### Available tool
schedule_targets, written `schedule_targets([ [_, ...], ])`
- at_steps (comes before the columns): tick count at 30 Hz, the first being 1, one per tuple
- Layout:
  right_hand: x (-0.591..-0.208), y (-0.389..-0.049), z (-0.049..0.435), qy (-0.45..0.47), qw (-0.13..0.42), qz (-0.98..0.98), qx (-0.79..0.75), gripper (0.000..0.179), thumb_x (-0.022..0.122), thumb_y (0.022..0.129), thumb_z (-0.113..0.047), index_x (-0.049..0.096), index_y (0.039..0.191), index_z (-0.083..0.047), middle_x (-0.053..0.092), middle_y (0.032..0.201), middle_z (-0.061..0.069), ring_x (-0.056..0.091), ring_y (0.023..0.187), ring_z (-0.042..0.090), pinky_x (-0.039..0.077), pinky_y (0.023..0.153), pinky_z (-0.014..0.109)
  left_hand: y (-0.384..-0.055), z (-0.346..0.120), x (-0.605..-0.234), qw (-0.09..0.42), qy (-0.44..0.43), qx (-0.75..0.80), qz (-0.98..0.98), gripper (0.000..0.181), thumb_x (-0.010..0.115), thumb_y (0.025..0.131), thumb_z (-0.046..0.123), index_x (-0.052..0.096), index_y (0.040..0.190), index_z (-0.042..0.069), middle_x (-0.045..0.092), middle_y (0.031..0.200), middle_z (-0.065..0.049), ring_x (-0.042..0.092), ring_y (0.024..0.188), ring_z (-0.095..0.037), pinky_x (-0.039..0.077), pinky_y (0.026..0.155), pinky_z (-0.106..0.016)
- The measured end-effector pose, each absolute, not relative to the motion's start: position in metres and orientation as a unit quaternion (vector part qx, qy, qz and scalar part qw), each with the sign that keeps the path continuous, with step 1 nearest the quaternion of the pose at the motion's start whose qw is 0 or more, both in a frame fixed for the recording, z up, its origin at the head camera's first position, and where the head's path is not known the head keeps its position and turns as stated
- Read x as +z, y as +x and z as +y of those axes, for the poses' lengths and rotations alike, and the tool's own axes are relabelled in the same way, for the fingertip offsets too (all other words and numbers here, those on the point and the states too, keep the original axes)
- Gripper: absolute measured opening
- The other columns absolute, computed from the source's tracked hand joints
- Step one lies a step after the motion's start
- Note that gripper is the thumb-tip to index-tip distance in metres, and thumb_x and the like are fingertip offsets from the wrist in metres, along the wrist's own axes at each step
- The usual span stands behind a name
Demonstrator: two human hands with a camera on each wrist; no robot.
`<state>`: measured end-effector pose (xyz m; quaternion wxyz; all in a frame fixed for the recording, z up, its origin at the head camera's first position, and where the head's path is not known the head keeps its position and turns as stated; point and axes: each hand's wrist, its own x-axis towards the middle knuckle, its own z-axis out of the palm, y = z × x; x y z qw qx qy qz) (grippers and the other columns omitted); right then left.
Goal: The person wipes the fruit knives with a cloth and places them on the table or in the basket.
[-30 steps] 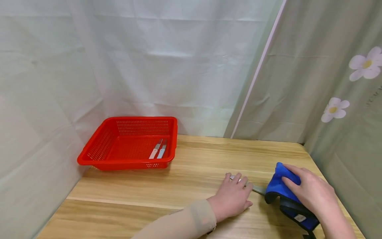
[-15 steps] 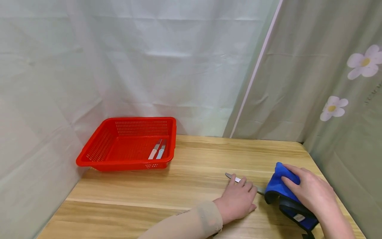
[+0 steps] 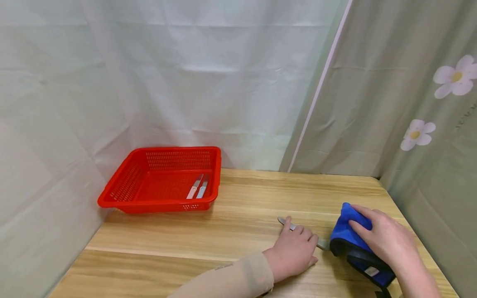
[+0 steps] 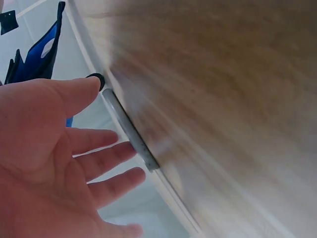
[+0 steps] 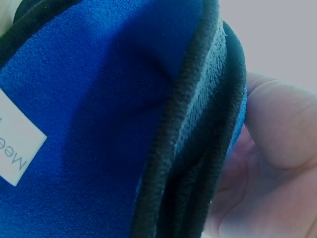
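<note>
My left hand (image 3: pixel 294 252) reaches over a slim grey metal utensil (image 3: pixel 322 244) on the wooden table, its kind partly hidden by my fingers. Both ends show past the hand. In the left wrist view, the fingers are spread and fairly straight, with fingertips at the utensil (image 4: pixel 130 128) and the thumb near one end. At the right, my right hand (image 3: pixel 389 238) grips a folded blue cloth (image 3: pixel 348 227) with black edging, held up off the table. A white label (image 5: pixel 19 141) shows on the cloth in the right wrist view. The cloth's near side overhangs the utensil's right end.
A red plastic basket (image 3: pixel 160 202) stands at the back left of the wooden table (image 3: pixel 156 240). Inside it lie a pink-handled knife (image 3: pixel 193 190) and a light-blue-handled knife (image 3: pixel 202 191). Pale curtains (image 3: pixel 223 82) enclose the back and sides.
My left hand first slid right along the utensil, then slightly back left. The utensil's right end has turned a little towards me. The right hand and cloth have barely moved.
</note>
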<state>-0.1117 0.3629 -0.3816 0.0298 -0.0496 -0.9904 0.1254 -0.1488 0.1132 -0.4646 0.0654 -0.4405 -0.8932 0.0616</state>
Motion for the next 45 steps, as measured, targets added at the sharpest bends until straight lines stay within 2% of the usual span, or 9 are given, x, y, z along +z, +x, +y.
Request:
schedule_targets([
  [9, -0.381, -0.114, 0.357, -0.04, 0.031, -0.991, 0.128, 0.062, 0.075, 0.105, -0.045, 0.062, 0.154, -0.009, 0.062, 0.146, 0.035, 0.057, 0.129, 0.063, 0.051, 0.087, 0.075, -0.143, 0.103, -0.463, 0.081, -0.429, 0.078, -0.896, 0.043, 0.067, 0.107, 0.057, 0.07, 0.141, 0.03, 0.067, 0.134, 0.016, 0.061, 0.128, -0.011, 0.03, 0.124, -0.068],
  [13, -0.38, -0.116, 0.355, -0.037, 0.025, -0.991, 0.128, 0.064, 0.074, 0.105, -0.048, 0.062, 0.155, -0.01, 0.061, 0.147, 0.034, 0.057, 0.13, 0.063, 0.05, 0.088, 0.075, -0.143, 0.098, -0.461, 0.091, -0.432, 0.089, -0.893, 0.033, 0.069, 0.108, 0.046, 0.075, 0.136, 0.029, 0.068, 0.13, 0.015, 0.063, 0.122, -0.012, 0.029, 0.123, -0.071],
  [18, -0.379, -0.117, 0.351, -0.036, 0.022, -0.991, 0.129, 0.064, 0.073, 0.105, -0.048, 0.061, 0.156, -0.012, 0.061, 0.148, 0.033, 0.056, 0.13, 0.063, 0.05, 0.088, 0.076, -0.144, 0.092, -0.459, 0.081, -0.439, 0.09, -0.89, 0.026, 0.069, 0.108, 0.035, 0.078, 0.131, 0.027, 0.07, 0.128, 0.012, 0.064, 0.118, -0.012, 0.025, 0.125, -0.071],
  [24, -0.378, -0.118, 0.346, -0.032, 0.017, -0.991, 0.133, 0.065, 0.073, 0.105, -0.05, 0.06, 0.158, -0.013, 0.061, 0.148, 0.033, 0.057, 0.131, 0.062, 0.05, 0.088, 0.076, -0.142, 0.081, -0.455, 0.073, -0.438, 0.09, -0.892, 0.019, 0.072, 0.106, 0.034, 0.08, 0.122, 0.027, 0.074, 0.121, 0.011, 0.068, 0.116, -0.012, 0.022, 0.127, -0.07],
  [29, -0.376, -0.119, 0.34, -0.029, 0.01, -0.99, 0.134, 0.066, 0.073, 0.105, -0.05, 0.06, 0.158, -0.013, 0.061, 0.149, 0.033, 0.056, 0.132, 0.062, 0.049, 0.089, 0.077, -0.138, 0.07, -0.454, 0.065, -0.428, 0.094, -0.897, 0.012, 0.071, 0.105, 0.036, 0.08, 0.111, 0.029, 0.073, 0.107, 0.013, 0.068, 0.109, -0.012, 0.022, 0.127, -0.069],
  [32, -0.376, -0.121, 0.337, -0.023, 0.014, -0.991, 0.134, 0.064, 0.074, 0.104, -0.048, 0.061, 0.157, -0.013, 0.062, 0.148, 0.032, 0.057, 0.132, 0.061, 0.05, 0.089, 0.077, -0.137, 0.064, -0.453, 0.059, -0.427, 0.102, -0.897, 0.009, 0.073, 0.105, 0.035, 0.078, 0.112, 0.032, 0.072, 0.106, 0.013, 0.066, 0.111, -0.012, 0.022, 0.127, -0.069],
  [38, -0.375, -0.124, 0.333, -0.019, 0.003, -0.991, 0.134, 0.065, 0.074, 0.105, -0.048, 0.06, 0.158, -0.012, 0.061, 0.149, 0.033, 0.056, 0.133, 0.062, 0.049, 0.092, 0.078, -0.134, 0.053, -0.454, 0.056, -0.446, 0.1, -0.887, 0.019, 0.08, 0.1, 0.031, 0.078, 0.116, 0.042, 0.072, 0.108, 0.013, 0.065, 0.115, -0.015, 0.024, 0.126, -0.07],
  [45, -0.375, -0.125, 0.328, -0.021, -0.007, -0.991, 0.133, 0.067, 0.074, 0.105, -0.049, 0.059, 0.159, -0.012, 0.06, 0.15, 0.034, 0.056, 0.134, 0.062, 0.048, 0.093, 0.079, -0.13, 0.04, -0.45, 0.083, -0.462, 0.112, -0.876, 0.018, 0.086, 0.093, 0.037, 0.078, 0.108, 0.04, 0.071, 0.105, 0.013, 0.064, 0.113, -0.014, 0.029, 0.125, -0.068],
])
